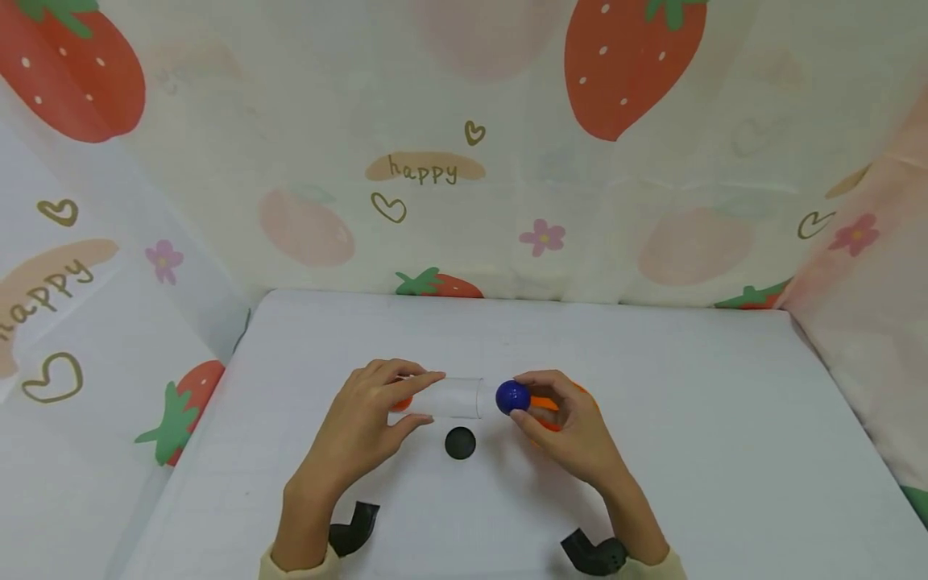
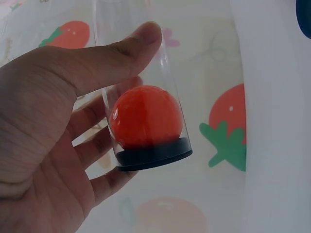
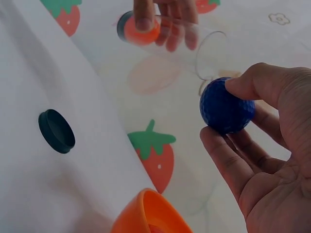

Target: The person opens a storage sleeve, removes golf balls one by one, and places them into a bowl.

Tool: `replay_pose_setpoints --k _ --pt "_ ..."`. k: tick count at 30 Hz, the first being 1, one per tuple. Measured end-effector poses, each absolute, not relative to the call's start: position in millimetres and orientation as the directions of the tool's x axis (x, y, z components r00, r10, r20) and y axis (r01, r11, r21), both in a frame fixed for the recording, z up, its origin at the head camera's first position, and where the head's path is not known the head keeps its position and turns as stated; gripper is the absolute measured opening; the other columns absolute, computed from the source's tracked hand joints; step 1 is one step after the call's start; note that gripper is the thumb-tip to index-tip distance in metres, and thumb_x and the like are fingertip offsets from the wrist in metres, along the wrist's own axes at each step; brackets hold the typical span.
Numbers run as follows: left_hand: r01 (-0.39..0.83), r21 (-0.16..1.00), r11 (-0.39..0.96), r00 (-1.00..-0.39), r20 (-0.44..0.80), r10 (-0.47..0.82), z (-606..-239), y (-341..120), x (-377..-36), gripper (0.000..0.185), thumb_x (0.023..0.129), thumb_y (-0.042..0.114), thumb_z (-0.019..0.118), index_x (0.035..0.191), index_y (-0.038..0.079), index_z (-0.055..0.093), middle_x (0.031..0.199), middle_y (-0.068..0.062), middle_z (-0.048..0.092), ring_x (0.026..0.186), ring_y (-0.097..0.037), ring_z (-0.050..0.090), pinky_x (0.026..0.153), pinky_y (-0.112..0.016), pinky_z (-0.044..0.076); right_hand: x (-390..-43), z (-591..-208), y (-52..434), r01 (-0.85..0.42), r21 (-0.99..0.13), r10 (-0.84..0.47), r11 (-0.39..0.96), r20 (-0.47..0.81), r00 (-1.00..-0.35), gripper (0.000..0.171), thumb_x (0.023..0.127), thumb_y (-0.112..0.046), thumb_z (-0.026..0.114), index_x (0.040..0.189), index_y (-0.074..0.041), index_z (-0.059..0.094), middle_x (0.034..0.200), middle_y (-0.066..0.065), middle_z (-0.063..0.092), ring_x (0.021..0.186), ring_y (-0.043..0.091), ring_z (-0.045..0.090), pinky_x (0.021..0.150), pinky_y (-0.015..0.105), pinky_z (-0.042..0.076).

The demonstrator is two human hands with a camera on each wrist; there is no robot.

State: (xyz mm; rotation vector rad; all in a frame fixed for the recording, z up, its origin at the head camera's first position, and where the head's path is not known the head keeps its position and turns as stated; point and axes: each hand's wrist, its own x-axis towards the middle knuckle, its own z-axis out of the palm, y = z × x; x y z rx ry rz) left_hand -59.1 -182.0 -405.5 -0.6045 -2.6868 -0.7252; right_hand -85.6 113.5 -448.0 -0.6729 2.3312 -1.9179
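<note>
My left hand (image 1: 377, 411) grips a clear plastic tube (image 1: 453, 398) held level above the table. An orange ball (image 2: 146, 116) sits at the tube's closed end against a black cap (image 2: 154, 158). My right hand (image 1: 558, 419) pinches a blue dimpled ball (image 1: 512, 396) between thumb and fingers, right at the tube's open mouth (image 3: 210, 56). A loose black cap (image 1: 460, 442) lies on the table just below the tube. Behind my right hand stands an orange container (image 3: 150, 213), mostly hidden in the head view.
The white table (image 1: 689, 451) is walled on three sides by a strawberry-print cloth (image 1: 507, 161). Black wrist-camera mounts (image 1: 355, 528) show at the bottom edge by both forearms.
</note>
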Motion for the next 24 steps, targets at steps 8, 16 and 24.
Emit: replay_pose_setpoints --k 8,16,24 --pt "0.462 0.420 0.781 -0.872 0.375 0.315 -404 -183 -58 0.057 0.081 0.024 0.093 0.135 0.030 0.074 0.124 0.004 0.073 0.117 -0.019 0.065 0.100 -0.045 0.054 -87 -449 122 -0.351 -0.900 -0.340 0.258 0.256 -0.905 0.043 0.093 -0.009 0.081 0.132 -0.014 0.065 0.131 0.008 0.070 0.118 0.015 0.070 0.099 0.033 0.062" --pt "0.461 0.419 0.782 -0.871 0.383 0.307 -403 -185 -58 0.057 0.081 0.023 0.094 0.134 0.029 0.074 0.124 0.004 0.073 0.116 -0.019 0.066 0.098 -0.044 0.054 -91 -450 139 -0.353 -0.901 -0.310 0.251 0.270 -0.911 0.042 0.094 -0.007 0.079 0.133 -0.014 0.065 0.131 0.008 0.068 0.116 0.008 0.069 0.098 0.021 0.059" --pt "0.454 0.422 0.784 -0.874 0.382 0.300 -404 -188 -58 0.058 0.081 0.023 0.094 0.135 0.029 0.074 0.124 0.004 0.073 0.116 -0.019 0.065 0.098 -0.043 0.054 -95 -451 160 -0.371 -0.879 -0.270 0.300 0.295 -0.917 0.042 0.093 -0.002 0.080 0.132 -0.010 0.066 0.129 0.010 0.068 0.113 0.000 0.066 0.095 0.015 0.058"
